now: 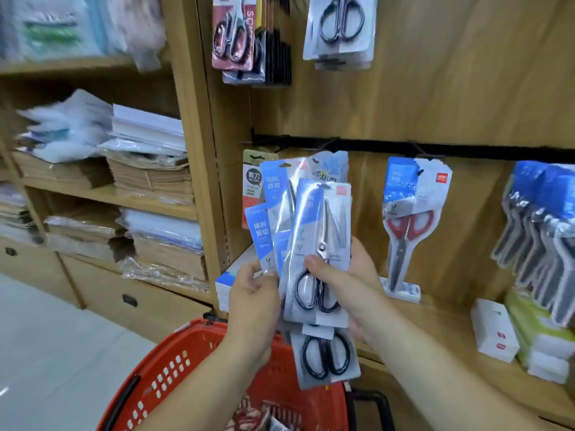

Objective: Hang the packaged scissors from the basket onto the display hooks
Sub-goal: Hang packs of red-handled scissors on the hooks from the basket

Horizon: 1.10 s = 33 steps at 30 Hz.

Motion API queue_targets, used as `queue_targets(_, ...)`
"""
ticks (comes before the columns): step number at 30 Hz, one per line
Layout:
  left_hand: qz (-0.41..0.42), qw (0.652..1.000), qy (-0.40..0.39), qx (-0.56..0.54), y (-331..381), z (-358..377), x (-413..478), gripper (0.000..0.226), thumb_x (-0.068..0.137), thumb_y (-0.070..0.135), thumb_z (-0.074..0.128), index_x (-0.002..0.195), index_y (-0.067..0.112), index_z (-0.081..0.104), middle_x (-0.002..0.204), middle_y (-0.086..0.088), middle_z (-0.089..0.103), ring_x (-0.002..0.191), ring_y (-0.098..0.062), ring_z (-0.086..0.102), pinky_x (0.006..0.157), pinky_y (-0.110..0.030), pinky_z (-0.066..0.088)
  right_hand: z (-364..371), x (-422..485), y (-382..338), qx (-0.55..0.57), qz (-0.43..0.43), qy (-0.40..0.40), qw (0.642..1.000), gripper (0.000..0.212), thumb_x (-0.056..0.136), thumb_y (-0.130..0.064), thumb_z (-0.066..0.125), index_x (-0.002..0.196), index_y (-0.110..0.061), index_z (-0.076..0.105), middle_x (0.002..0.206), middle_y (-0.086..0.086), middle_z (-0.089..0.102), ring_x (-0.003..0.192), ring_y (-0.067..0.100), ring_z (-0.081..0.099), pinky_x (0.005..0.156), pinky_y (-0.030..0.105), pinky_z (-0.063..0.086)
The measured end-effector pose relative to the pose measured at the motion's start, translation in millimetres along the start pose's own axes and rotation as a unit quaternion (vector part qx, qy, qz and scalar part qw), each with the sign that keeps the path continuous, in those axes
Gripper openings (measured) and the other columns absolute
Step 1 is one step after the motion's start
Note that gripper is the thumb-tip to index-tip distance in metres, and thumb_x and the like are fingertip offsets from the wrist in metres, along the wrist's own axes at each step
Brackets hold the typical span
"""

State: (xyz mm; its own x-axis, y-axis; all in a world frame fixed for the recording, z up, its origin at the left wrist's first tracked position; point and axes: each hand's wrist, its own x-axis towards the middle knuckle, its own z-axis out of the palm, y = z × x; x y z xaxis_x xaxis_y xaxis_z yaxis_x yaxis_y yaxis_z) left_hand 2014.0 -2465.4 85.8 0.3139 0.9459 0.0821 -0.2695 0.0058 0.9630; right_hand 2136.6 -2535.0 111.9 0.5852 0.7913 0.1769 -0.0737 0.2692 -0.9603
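The left grip point(253, 293) pinches the lower edge of a fan of packaged scissors point(273, 213). The right grip point(351, 275) is clamped on the front pack point(317, 244), thumb across it. The red basket point(193, 362) sits just below both. Up and right of the right grip, the display hooks point(413, 150) carry a few packs. By my reckoning, every held pack is yet to be hung.

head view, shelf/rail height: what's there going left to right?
brown paper stacks → held scissors packs → red-handled scissors pack on its hook → blue-topped packs at the right edge
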Motion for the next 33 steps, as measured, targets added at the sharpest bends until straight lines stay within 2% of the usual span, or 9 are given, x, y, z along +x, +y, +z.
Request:
queue_targets(3,0.033,0.999,0.015,0.014,19,6,3,0.010,0.105,0.005,0.055,0.107,0.008,0.063,0.086,-0.015,0.080,0.082,-0.039,0.077,0.068,-0.052,0.063,8,5,-16,-0.004,-0.038,0.015,0.999,0.048,0.089,0.001,0.079,0.129,-0.020,0.063,0.114,-0.001,0.080,0.107,0.016,0.076,0.094,0.036,0.059)
queue_targets(7,0.045,0.999,0.009,0.019,39,14,9,0.009,0.103,0.007,0.057,0.109,0.012,0.062,0.088,-0.016,0.079,0.086,-0.042,0.077,0.080,-0.064,0.061,19,12,-35,-0.024,-0.070,0.027,0.997,0.049,0.087,-0.001,0.082,0.127,-0.023,0.062,0.114,-0.002,0.080,0.108,0.018,0.076,0.100,0.047,0.058)
queue_targets(16,0.133,0.988,-0.070,0.029,118,32,30,0.013,0.109,0.017,0.053,0.110,0.022,0.065,0.096,-0.007,0.081,0.081,-0.025,0.078,0.070,-0.042,0.060,14,35,-146,-0.001,-0.104,0.036,0.994,0.041,0.090,0.003,0.078,0.124,-0.016,0.064,0.107,0.004,0.080,0.093,0.019,0.079,0.070,0.030,0.065)
queue_targets(18,0.125,0.988,-0.089,0.035,129,36,36,0.015,0.109,0.020,0.052,0.110,0.027,0.065,0.103,-0.008,0.080,0.091,-0.027,0.078,0.081,-0.050,0.062,10,35,-168,-0.013,-0.119,0.043,0.992,0.042,0.089,0.004,0.078,0.124,-0.015,0.064,0.105,0.003,0.080,0.088,0.015,0.079,0.067,0.028,0.065)
queue_targets(22,0.125,0.986,-0.097,0.060,131,40,40,0.019,0.109,0.027,0.051,0.103,0.038,0.065,0.110,-0.008,0.078,0.103,-0.036,0.074,0.094,-0.065,0.057,-8,34,-187,-0.057,-0.143,0.075,0.985,0.044,0.088,0.001,0.081,0.124,-0.017,0.065,0.103,-0.001,0.081,0.093,0.017,0.079,0.087,0.042,0.065)
queue_targets(25,0.134,0.985,-0.096,0.056,131,43,42,0.014,0.111,0.029,0.047,0.112,0.034,0.060,0.111,-0.010,0.077,0.098,-0.032,0.076,0.079,-0.058,0.063,-26,32,-188,-0.070,-0.142,0.095,0.983,0.045,0.087,0.000,0.081,0.125,-0.020,0.065,0.105,-0.002,0.081,0.096,0.019,0.079,0.092,0.046,0.063)
queue_targets(28,0.148,0.981,-0.106,0.060,136,50,47,0.020,0.113,0.032,0.043,0.117,0.043,0.059,0.112,-0.004,0.077,0.101,-0.024,0.076,0.086,-0.059,0.062,-37,31,-190,-0.075,-0.153,0.107,0.980,0.047,0.087,0.001,0.081,0.126,-0.020,0.064,0.108,-0.001,0.080,0.099,0.019,0.078,0.095,0.049,0.062)
queue_targets(31,0.182,0.976,-0.092,0.081,152,65,54,0.024,0.113,0.027,0.043,0.128,0.041,0.055,0.109,0.004,0.077,0.100,-0.018,0.075,0.092,-0.046,0.060,-38,36,-200,-0.066,-0.182,0.125,0.973,0.047,0.088,0.002,0.080,0.127,-0.019,0.063,0.108,-0.002,0.080,0.098,0.017,0.078,0.097,0.047,0.061)
queue_targets(33,0.206,0.973,-0.075,0.077,170,78,61,0.026,0.112,0.025,0.046,0.133,0.040,0.051,0.096,-0.004,0.076,0.080,-0.018,0.072,0.075,-0.039,0.059,-34,45,-215,-0.063,-0.207,0.135,0.967,0.049,0.087,0.002,0.081,0.127,-0.020,0.062,0.110,-0.002,0.079,0.101,0.018,0.076,0.100,0.048,0.060)
